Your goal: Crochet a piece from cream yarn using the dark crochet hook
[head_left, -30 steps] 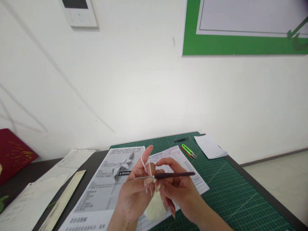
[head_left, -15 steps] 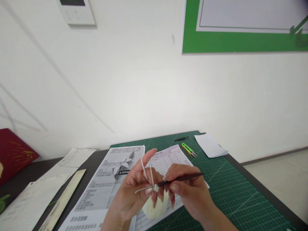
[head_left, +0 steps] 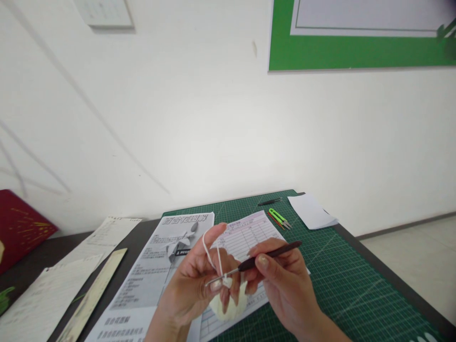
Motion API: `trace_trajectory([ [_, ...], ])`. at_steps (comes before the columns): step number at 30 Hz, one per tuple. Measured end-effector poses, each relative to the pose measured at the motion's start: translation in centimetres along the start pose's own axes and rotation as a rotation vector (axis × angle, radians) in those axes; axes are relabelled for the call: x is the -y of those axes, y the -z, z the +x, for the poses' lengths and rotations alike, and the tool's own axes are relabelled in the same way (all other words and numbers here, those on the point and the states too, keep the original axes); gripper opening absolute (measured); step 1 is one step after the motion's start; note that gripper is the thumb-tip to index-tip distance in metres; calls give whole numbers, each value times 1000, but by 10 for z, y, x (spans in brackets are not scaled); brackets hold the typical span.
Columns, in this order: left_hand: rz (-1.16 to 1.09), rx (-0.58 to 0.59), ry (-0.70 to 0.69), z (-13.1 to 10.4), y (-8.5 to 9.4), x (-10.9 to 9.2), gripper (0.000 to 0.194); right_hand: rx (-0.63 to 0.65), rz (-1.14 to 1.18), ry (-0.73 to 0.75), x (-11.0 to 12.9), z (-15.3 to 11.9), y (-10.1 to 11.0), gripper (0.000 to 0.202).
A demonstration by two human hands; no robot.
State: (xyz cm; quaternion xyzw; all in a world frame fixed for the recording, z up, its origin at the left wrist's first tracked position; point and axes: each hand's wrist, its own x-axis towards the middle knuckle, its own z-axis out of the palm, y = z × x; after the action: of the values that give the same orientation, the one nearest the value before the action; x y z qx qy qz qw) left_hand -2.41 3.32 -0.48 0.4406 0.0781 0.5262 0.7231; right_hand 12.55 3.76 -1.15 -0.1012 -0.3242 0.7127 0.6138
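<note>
My right hand [head_left: 285,275] is closed around the dark brown handle of a crochet hook [head_left: 269,255], whose thin metal shaft points left and slightly down. A small piece of white crochet work [head_left: 227,281] sits at the shaft, pinched between the thumb and fingers of my left hand [head_left: 195,280]. White yarn [head_left: 219,259] runs from the work up and loops over my raised left index finger. Below my hands a pale cream ball of yarn [head_left: 233,308] rests on a printed form, partly hidden by the left fingers.
A printed pattern sheet [head_left: 142,285] and a ruled form [head_left: 245,232] lie on the green cutting mat [head_left: 342,285]. Green thread snips [head_left: 280,217], a dark pen-like tool [head_left: 270,202] and white paper [head_left: 311,211] lie toward the back right. A ruler-like strip [head_left: 94,294] and handwritten sheets [head_left: 67,280] are at left.
My right hand has tilted the hook's handle upward and drawn it back, so more metal shaft shows between handle and work. The left hand has shifted slightly left. The view has tipped down a little.
</note>
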Motion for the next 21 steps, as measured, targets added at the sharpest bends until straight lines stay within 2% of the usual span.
trace_trajectory([
  [8,35,63,-7,-1,4,-1,52,1,7,-6,3,1,0,6],
  [12,90,108,-63,-1,4,-5,55,-14,14,-23,2,3,1,6],
  [17,178,23,-72,-1,0,-9,55,-51,-22,-35,1,3,3,9],
  [21,242,-37,-90,-3,-4,-12,56,-43,-91,23,2,0,5,6],
])
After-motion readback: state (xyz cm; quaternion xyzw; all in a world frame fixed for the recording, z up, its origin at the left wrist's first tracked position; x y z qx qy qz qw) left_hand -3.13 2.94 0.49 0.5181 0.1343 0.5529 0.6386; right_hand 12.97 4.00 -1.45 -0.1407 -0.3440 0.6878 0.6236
